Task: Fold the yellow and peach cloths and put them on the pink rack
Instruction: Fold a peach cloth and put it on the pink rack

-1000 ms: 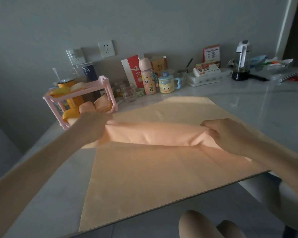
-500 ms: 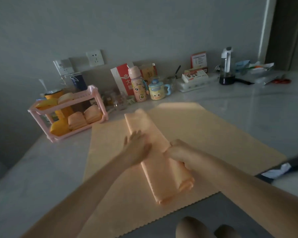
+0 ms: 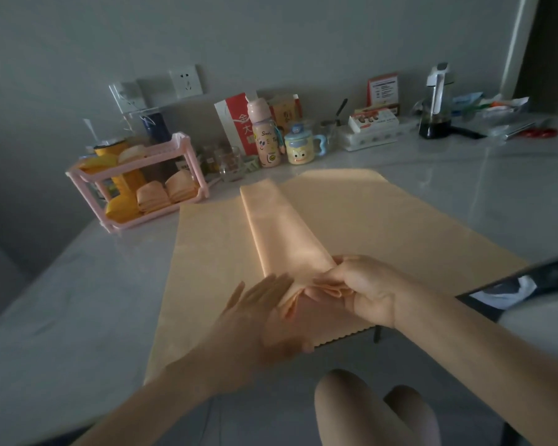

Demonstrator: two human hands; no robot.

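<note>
A long folded strip of peach cloth lies lengthwise on a wide peach mat on the table. My right hand pinches the strip's near end and lifts its layers. My left hand lies flat with straight fingers against that same end from the left. The pink rack stands at the back left. Its lower shelf holds folded peach cloths and a yellow one; more folded cloths sit on its top shelf.
Along the back wall stand a pink bottle, a cartoon mug, a red-and-white bag, a glass, boxes and a dark jug. My knees show below the table's near edge.
The strip was turned from crosswise to lengthwise. Both hands slid down it to its near end. My right hand now pinches that end and my left has flattened beside it.
</note>
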